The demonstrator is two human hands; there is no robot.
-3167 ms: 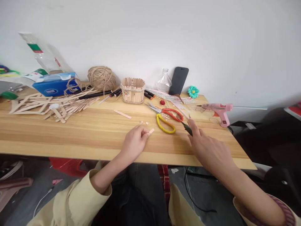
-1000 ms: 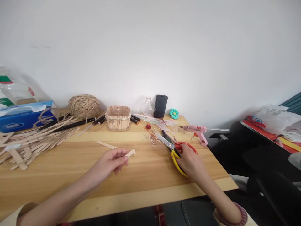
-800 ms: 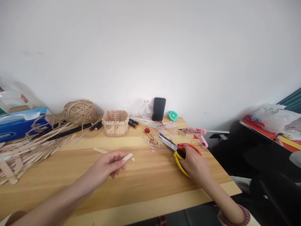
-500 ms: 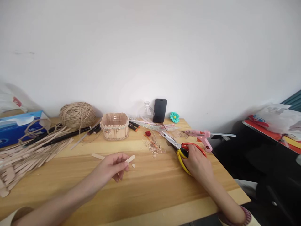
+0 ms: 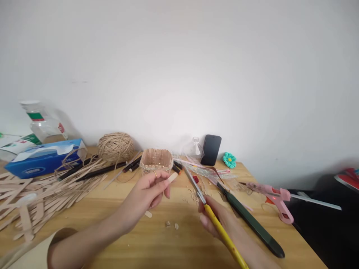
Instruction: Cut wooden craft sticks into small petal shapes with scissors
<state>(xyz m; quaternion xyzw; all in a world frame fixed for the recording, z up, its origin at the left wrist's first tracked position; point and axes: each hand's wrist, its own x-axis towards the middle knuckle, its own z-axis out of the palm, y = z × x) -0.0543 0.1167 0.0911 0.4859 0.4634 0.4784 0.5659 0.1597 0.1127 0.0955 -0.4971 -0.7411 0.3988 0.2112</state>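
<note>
A pale wooden stick with a rounded tip is held in front of the small basket made of wooden sticks, its end showing just to the right of the basket's near side. The person's left hand pinches it between thumb and fingers and hides its other end; one finger wears a gold ring. To the right of the basket and nearer the person, the right hand is closed around yellow-handled scissors. From here I see them edge-on, blades pointing away, so I cannot tell how far they are parted.

On the near side of the basket, two small wood chips and the end of another stick, partly covered by the left hand, lie on the wooden table. To the basket's right are a red flower, a black phone leaning upright, a turquoise flower, a dark green-handled tool and, farthest, a pink glue gun. To the basket's left sit a ball of twine, a heap of sticks and a blue box.
</note>
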